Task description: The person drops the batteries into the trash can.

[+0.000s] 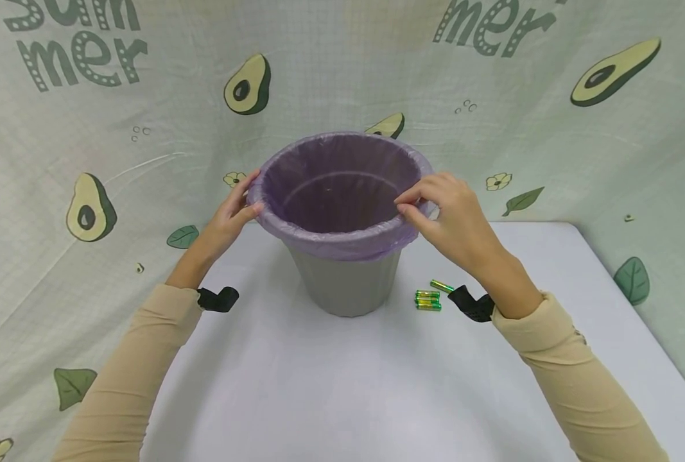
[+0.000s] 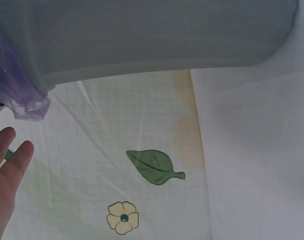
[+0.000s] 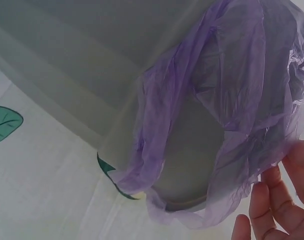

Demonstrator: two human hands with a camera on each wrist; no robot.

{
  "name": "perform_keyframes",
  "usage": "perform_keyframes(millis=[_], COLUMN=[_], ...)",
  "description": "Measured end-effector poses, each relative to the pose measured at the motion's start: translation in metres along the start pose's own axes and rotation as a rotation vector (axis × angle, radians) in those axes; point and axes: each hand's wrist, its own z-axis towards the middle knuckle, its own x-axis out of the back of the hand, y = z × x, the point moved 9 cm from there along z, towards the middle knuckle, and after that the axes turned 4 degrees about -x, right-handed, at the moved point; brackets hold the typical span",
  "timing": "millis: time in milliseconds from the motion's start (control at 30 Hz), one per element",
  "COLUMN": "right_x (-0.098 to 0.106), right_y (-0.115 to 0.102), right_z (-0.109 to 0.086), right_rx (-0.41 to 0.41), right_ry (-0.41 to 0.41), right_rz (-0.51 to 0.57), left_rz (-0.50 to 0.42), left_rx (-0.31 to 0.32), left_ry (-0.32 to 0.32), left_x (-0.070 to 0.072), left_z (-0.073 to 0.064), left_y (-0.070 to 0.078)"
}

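Note:
A grey trash can stands upright, lined with a translucent purple garbage bag folded over its rim. My right hand pinches the bag between thumb and fingertips at the right side of the rim. In the right wrist view, the fingers are at the bag's loose, crumpled edge, with a bare patch of can showing in a gap. My left hand rests at the left rim, its thumb near the top edge and its fingers extended along the outside. Only part of that hand shows in the left wrist view.
Several green and gold batteries lie in a stack right of the can, with another battery just behind them, near the right wrist strap. The white table meets a patterned cloth behind and at the sides.

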Motion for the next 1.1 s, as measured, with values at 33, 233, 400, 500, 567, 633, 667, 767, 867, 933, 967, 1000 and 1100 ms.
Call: perform_keyframes(millis=[33, 233, 400, 500, 567, 633, 667, 767, 867, 933, 967, 1000, 1100], right_x=[0.001, 0.012, 0.017, 0.016, 0.014, 0.010, 0.008, 0.000, -0.009, -0.015, -0.018, -0.021, -0.029], right_y=[0.001, 0.016, 0.040, 0.056, 0.068, 0.080, 0.086, 0.105, 0.123, 0.134, 0.140, 0.145, 0.161], right_z=[-0.001, -0.009, -0.021, -0.030, -0.037, -0.044, -0.048, -0.059, -0.069, -0.075, -0.078, -0.081, -0.090], right_rx=[-0.008, -0.050, -0.130, -0.180, -0.222, -0.266, -0.289, -0.358, -0.417, -0.451, -0.468, -0.486, -0.525], right_ry=[0.010, 0.078, 0.094, 0.084, 0.062, 0.034, 0.017, -0.032, -0.072, -0.102, -0.117, -0.133, -0.176], right_rz=[0.002, -0.010, 0.008, 0.008, 0.011, 0.014, 0.018, 0.019, 0.015, 0.005, 0.002, 0.003, -0.002], left_rz=[0.000, -0.006, 0.015, 0.020, 0.020, 0.022, 0.023, 0.023, 0.022, 0.020, 0.021, 0.019, 0.011], left_rx=[-0.002, -0.004, 0.014, 0.014, 0.009, 0.004, 0.003, 0.002, 0.005, 0.005, 0.007, 0.008, 0.007], left_ry=[0.001, 0.003, -0.005, -0.006, -0.008, -0.007, -0.006, -0.003, 0.000, -0.001, -0.001, -0.001, -0.001], left_x=[0.000, 0.001, 0.000, 0.001, 0.001, 0.001, 0.001, 0.001, 0.001, 0.001, 0.001, 0.001, 0.001], left_z=[0.000, 0.000, -0.001, 0.000, 0.000, 0.001, 0.001, 0.001, 0.001, 0.001, 0.001, 0.001, 0.000], left_y=[0.000, 0.000, -0.002, -0.002, -0.002, -0.001, -0.001, -0.001, -0.002, -0.002, -0.003, -0.003, -0.003])
